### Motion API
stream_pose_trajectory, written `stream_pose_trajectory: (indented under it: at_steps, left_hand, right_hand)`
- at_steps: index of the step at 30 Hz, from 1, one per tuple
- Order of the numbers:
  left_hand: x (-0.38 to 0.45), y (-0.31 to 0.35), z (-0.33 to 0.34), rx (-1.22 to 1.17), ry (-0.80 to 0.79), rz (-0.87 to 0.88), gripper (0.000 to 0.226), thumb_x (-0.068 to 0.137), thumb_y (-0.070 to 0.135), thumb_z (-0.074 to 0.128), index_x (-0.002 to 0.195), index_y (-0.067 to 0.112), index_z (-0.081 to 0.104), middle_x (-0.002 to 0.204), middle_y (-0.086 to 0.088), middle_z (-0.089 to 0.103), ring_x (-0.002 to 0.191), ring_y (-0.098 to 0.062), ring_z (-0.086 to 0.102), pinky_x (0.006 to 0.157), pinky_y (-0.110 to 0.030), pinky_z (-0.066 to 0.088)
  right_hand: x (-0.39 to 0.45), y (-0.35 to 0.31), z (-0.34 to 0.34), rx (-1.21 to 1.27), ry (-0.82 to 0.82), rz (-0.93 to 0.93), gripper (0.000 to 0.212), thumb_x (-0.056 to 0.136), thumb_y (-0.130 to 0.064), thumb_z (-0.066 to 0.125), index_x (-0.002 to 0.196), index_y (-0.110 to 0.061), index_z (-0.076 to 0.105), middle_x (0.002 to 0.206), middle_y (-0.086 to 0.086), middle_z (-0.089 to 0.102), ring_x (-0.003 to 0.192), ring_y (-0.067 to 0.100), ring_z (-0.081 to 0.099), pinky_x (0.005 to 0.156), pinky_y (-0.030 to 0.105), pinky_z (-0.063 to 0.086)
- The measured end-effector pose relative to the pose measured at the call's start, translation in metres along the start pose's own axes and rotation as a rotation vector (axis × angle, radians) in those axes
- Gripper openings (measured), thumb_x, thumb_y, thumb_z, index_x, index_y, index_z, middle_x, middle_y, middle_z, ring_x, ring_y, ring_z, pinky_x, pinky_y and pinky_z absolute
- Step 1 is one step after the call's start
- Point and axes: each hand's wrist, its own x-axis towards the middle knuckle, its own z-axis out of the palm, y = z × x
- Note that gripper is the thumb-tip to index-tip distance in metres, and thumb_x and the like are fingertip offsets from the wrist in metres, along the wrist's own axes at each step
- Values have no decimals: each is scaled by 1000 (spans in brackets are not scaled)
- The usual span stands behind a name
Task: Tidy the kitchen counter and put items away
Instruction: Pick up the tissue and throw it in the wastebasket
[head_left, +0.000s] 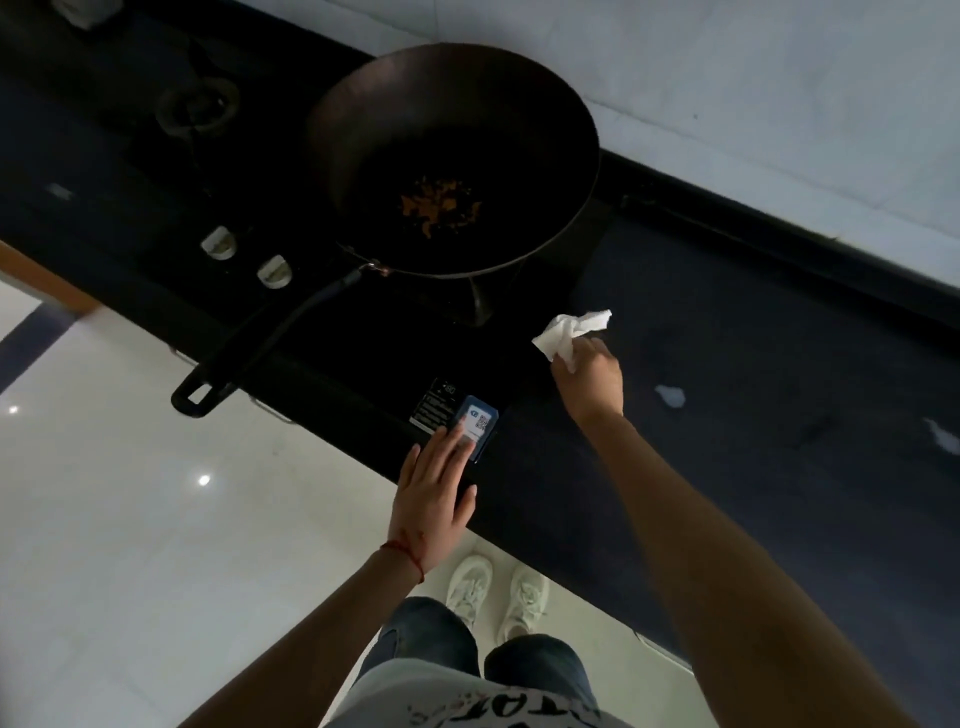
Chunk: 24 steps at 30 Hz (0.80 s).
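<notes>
The right hand (589, 379) is gripping a crumpled white paper towel (569, 330), fingers curled round it, pressing it onto the dark counter (753, 338) just beside the wok (452, 156). The left hand (434, 499) is lying flat, fingers straight, resting on a blue card with a QR code (480, 426) at the counter's front edge. Orange food scraps (439, 208) are sitting in the wok.

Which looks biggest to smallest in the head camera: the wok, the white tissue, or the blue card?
1. Round black metal wok, by far.
2. Crumpled white paper tissue in the right hand.
3. Small blue card, only slightly smaller.
</notes>
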Motion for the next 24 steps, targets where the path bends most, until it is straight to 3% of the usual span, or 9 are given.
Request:
stream_pose_trajectory:
  at_steps: [4, 7, 9, 13, 16, 19, 22, 24]
  left_hand:
    - [1, 0, 2, -13, 4, 14, 49, 81, 33, 43, 127, 15, 43, 136, -12, 52, 132, -21, 29, 105, -49, 32]
    - [1, 3, 4, -44, 19, 17, 44, 79, 31, 48, 120, 16, 47, 132, -15, 54, 129, -23, 31, 101, -55, 39]
    - [0, 9, 3, -73, 37, 54, 42, 79, 33, 45, 118, 16, 48, 129, -18, 55, 126, -24, 33, 98, -56, 42]
    - [-3, 35, 4, -147, 21, 234, 43, 80, 31, 43, 115, 10, 56, 127, -19, 56, 124, -25, 35, 99, -52, 42]
    - [-6, 68, 9, -215, -59, 388, 43, 81, 31, 43, 113, 7, 59, 125, -17, 58, 123, -22, 37, 100, -42, 39]
    - [-14, 110, 18, -255, -149, 549, 41, 81, 30, 43, 108, 6, 63, 120, -15, 61, 119, -19, 40, 97, -42, 45]
    - [-31, 163, 33, -295, -204, 698, 40, 80, 29, 45, 101, 4, 67, 114, -17, 63, 112, -18, 44, 96, -35, 48]
    - [-54, 205, 43, -323, -235, 785, 38, 79, 28, 47, 98, 3, 68, 109, -17, 64, 107, -18, 46, 93, -29, 41]
  right_hand:
    - [-37, 9, -14, 157, 93, 42, 20, 88, -19, 56, 75, -4, 54, 82, 6, 53, 71, 16, 47, 61, 26, 34]
    - [-77, 22, -30, 249, 179, 87, 39, 87, -19, 58, 57, -22, 34, 69, -2, 44, 56, 8, 38, 51, 19, 29]
    - [-110, 32, -43, 260, 233, 128, 49, 86, -17, 61, 54, -30, 25, 63, -8, 38, 53, 6, 36, 48, 15, 28]
    - [-182, 59, -66, 324, 387, 255, 53, 84, -14, 63, 54, -32, 23, 59, -11, 35, 52, 4, 39, 47, 14, 31]
    - [-242, 86, -79, 355, 518, 375, 55, 83, -11, 65, 53, -33, 23, 58, -10, 34, 54, 0, 42, 47, 11, 30]
    - [-311, 117, -85, 343, 630, 498, 54, 82, -10, 66, 55, -34, 25, 57, -9, 36, 55, -1, 44, 47, 10, 30]
    - [-387, 152, -82, 328, 716, 674, 54, 81, -10, 66, 55, -32, 25, 56, -7, 35, 54, 3, 42, 48, 14, 30]
    - [-440, 174, -77, 327, 771, 805, 54, 80, -9, 66, 55, -30, 24, 55, -7, 35, 51, 8, 38, 50, 21, 27]
